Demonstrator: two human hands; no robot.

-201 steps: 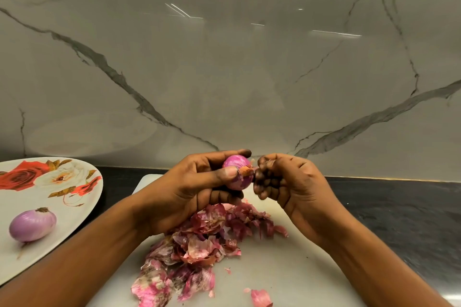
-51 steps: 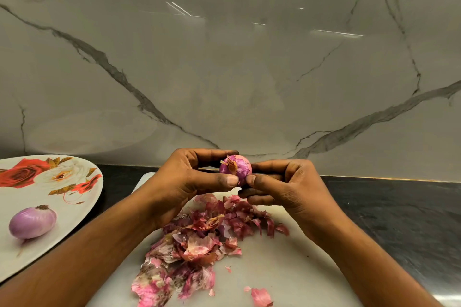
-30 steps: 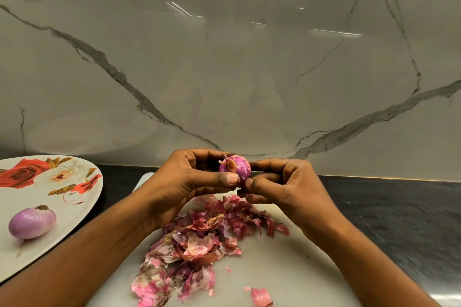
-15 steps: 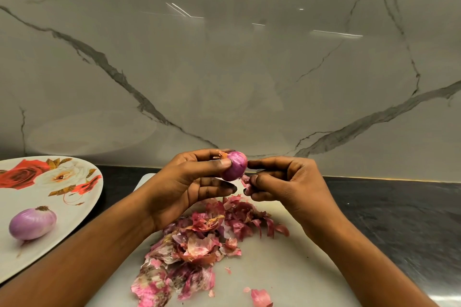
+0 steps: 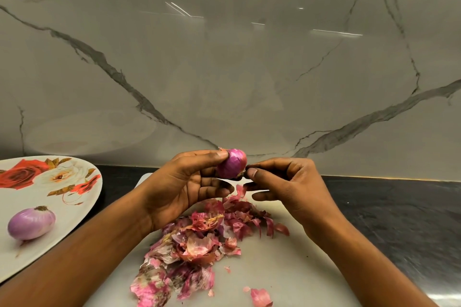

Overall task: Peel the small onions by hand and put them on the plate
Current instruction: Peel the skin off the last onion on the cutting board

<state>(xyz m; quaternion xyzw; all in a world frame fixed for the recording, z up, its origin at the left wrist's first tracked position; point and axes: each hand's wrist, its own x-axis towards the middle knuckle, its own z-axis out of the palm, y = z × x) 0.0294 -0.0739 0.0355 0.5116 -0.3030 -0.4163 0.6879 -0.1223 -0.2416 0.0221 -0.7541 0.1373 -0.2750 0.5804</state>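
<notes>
A small purple onion [image 5: 231, 162] is held up over the board between the thumb and fingers of my left hand [image 5: 184, 187]. Its surface looks smooth and glossy, with a brown root tuft at its lower right. My right hand [image 5: 287, 184] meets it from the right, thumb and forefinger pinching at that root end. A floral plate [image 5: 62, 239] lies at the far left with one peeled onion [image 5: 31, 223] on it.
A heap of pink and brown onion skins [image 5: 199, 239] lies on the white cutting board [image 5: 287, 269] under my hands. A loose skin piece [image 5: 260, 296] sits near the front edge. Dark countertop [image 5: 399, 219] stretches right; a marble wall [image 5: 224, 70] stands close behind.
My left hand has turned the onion so its smooth side faces up and lifted it slightly. My right hand came away briefly, then returned to pinch the root end.
</notes>
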